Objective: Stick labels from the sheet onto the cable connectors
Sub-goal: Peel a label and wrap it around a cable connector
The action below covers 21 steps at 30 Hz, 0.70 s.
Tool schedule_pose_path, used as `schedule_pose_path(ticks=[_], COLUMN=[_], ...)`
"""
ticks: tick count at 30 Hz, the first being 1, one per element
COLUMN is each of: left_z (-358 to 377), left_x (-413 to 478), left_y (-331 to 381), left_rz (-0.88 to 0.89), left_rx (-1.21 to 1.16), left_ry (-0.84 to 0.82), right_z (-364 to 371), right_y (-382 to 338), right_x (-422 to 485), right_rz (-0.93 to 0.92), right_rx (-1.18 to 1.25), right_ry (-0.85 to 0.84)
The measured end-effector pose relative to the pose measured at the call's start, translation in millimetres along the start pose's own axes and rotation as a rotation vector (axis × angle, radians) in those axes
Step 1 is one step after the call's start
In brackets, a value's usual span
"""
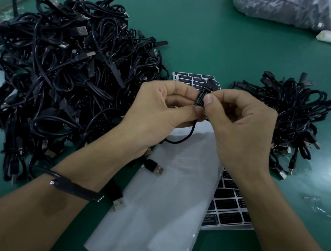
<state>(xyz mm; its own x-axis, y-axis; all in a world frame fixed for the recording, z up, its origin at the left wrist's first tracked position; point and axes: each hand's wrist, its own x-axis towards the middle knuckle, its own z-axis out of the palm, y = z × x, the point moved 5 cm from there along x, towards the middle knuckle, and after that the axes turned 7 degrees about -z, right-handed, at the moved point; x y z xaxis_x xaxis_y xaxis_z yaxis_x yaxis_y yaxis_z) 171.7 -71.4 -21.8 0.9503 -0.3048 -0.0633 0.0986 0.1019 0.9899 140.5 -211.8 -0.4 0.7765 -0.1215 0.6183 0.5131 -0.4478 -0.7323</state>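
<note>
While the label (200,97) is being pressed down, the black cable connector (204,92) sits pinched between both hands above the middle of the green table (214,41), its long axis running steeply from near-left to far-right, with the tip pointing away toward the far label sheet (191,77) and the cord (181,139) looping out of its near end. The left hand (157,113) is closed on the connector's lower end, thumb and forefinger clamped; the right hand (242,126) is curled shut, its thumb (209,100) flat on the label's right edge. The risk, as I judge it, is a crooked or creased label: if the thumb rubs across before the strip is squared to the connector's edges, it could set skewed or trap a fold, and a twist in the left grip could roll the body under it. Below the hands lies a translucent plastic bag (155,212), partly covering a second label sheet (229,207) on the near right. A large heap of cables (57,80) fills the left; a smaller pile (297,118), which looks already labelled, lies right. A loose USB plug (154,167) rests near the left wrist.
</note>
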Motion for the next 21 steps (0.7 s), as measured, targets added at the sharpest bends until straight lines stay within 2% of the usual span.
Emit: schedule_pose_path(ticks=[13, 21], left_z=[-0.4, -0.1], left_x=[-2.2, -0.5], left_y=[2.9, 1.5], left_rz=[-0.011, -0.017], left_rx=[0.002, 0.007], left_ry=[0.019, 0.010], right_z=[-2.9, -9.1], right_y=[-5.7, -4.1], right_x=[-2.4, -0.7], right_rz=[-0.083, -0.035], right_rx=[-0.137, -0.129], right_ry=[0.041, 0.082])
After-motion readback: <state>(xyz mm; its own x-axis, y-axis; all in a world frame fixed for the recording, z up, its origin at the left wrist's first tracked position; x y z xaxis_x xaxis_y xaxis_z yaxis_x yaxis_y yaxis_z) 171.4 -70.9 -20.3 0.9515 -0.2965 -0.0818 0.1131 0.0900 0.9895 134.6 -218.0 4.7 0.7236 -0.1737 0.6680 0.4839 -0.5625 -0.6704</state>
